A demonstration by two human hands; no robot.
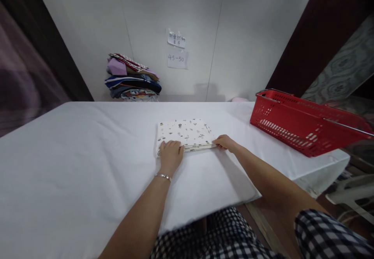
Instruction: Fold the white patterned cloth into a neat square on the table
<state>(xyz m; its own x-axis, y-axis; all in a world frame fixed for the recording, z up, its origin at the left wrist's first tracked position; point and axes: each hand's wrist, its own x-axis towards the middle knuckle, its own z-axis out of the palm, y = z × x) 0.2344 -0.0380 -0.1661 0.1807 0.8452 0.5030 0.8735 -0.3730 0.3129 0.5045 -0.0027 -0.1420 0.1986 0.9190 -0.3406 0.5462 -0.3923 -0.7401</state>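
Note:
A folded white cloth (187,132) with small dark printed motifs lies on the white-covered table in front of me. Its stacked layers show along the near edge. My left hand (171,154) rests over the near left corner, fingers laid on top of the cloth. At the near right corner, my right hand (224,142) pinches the edge of the layers between thumb and fingers. The undersides of both hands are hidden.
A red plastic basket (292,118) with metal handles stands on the right of the white tablecloth (87,165). Folded fabrics (133,80) are piled beyond the far edge at left. Paper signs (177,59) hang on the wall. A white stool (353,192) is at lower right.

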